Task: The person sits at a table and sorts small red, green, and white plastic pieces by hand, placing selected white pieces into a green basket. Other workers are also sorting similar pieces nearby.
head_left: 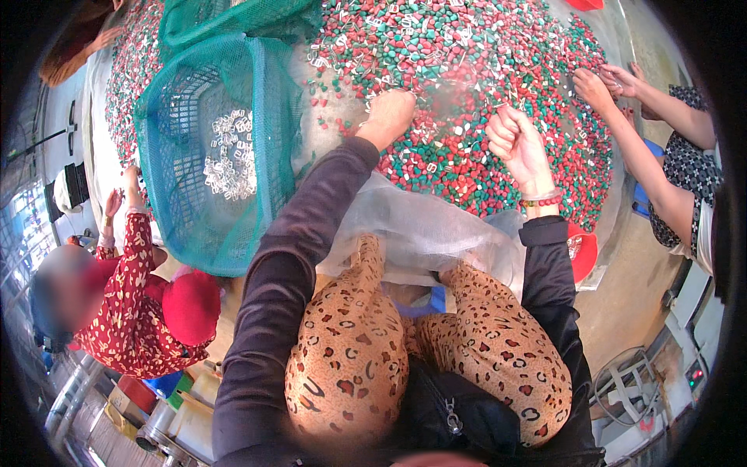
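A wide heap of small red and green pieces (pixel 459 183), mixed with white clip-like plastic bits, spreads before me. My left hand (pixel 391 115) is closed at the heap's near left part, back up; its fingertips are hidden. To its right, my right hand (pixel 515 144) is raised over the heap with the fingers curled into a fist. A small white bit shows by its knuckles, but whether it is held I cannot make out. Left of my left arm stands a blue plastic basket (pixel 167 148) draped in green netting (pixel 282 101), with white plastic bits (pixel 232 159) inside.
A second netted basket (pixel 233 22) stands beyond the first. Clear plastic sheeting (pixel 405 222) lies along the near edge. A red container (pixel 582 251) sits at right. Co-workers' hands (pixel 597 87) reach in at right; a person in a red patterned top (pixel 128 311) is at left.
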### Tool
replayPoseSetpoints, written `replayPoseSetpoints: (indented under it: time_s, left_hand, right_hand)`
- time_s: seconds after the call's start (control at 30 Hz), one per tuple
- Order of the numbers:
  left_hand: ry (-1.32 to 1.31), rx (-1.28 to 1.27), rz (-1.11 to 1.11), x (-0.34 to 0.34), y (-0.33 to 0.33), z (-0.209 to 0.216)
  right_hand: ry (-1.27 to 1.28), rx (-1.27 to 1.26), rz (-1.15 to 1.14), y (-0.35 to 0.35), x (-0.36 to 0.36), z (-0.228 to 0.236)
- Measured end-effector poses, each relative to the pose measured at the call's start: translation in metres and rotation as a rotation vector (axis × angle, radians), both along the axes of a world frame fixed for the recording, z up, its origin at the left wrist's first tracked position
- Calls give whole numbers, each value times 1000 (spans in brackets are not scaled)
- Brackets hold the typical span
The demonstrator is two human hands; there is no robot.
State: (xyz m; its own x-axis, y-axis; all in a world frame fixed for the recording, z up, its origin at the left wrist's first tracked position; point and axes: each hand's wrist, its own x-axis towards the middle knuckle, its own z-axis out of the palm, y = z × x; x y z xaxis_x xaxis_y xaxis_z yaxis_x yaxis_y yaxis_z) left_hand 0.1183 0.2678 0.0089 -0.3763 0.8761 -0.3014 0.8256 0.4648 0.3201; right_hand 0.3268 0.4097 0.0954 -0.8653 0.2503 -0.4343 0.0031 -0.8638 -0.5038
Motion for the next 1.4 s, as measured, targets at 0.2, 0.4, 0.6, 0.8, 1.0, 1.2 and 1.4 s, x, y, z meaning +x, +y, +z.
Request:
replayPoseSetpoints:
  time_s: [0.2,0.4,0.6,0.8,1.0,1.2,1.4]
  left_hand:
    - [-333,184,182,-34,-18,21]
    - [-1398,345,440,-57,-46,69]
    - [-1923,633,518,-59,-67,83]
    - [-1537,358,598,-68,-72,65]
    - [-261,202,86,-47,-68,10]
    - [74,161,-54,-23,-70,-16]
    - [-236,280,205,-45,-61,8]
  right_hand:
    - [-497,1337,345,-1,-41,-42]
    - [-616,1995,587,-27,-67,-74]
    - [-644,1888,629,-27,-53,-72]
    - [-180,169,84,-10,-37,-37]
    - [355,-240,123,-3,-33,21]
    - [201,51,214,8,-31,65]
    - [-357,707,390,-4,-29,14]
